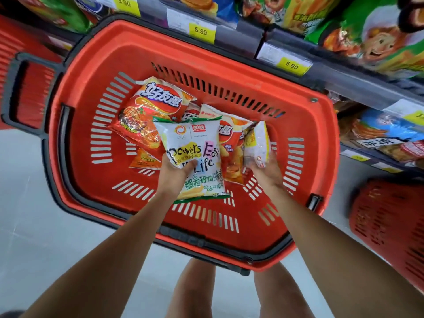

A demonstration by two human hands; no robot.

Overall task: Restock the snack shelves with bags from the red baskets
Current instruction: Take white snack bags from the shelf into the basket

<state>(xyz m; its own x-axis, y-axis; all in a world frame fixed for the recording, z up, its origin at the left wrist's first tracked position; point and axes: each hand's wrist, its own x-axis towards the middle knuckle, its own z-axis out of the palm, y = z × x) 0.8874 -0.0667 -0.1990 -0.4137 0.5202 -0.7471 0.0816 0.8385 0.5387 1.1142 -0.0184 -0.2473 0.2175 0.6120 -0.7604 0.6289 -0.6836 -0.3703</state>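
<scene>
Low inside the big red slotted plastic basket [91, 72] with the black rim, both hands are among the snack bags. The left hand [176, 172] grips a white green-edged snack bag [195, 143] from below, thumb pressed across its printed front, fingers hidden behind it. The right hand [267, 172] holds the lower end of a second white bag [257, 143], seen edge-on, fingers curled under it. Shiny red chip bags [149, 115] lie on the basket floor beneath. Just beyond stand grey shelf rails [241, 40] with yellow price tags [200, 31], and another red basket [390, 226] sits to the right.
</scene>
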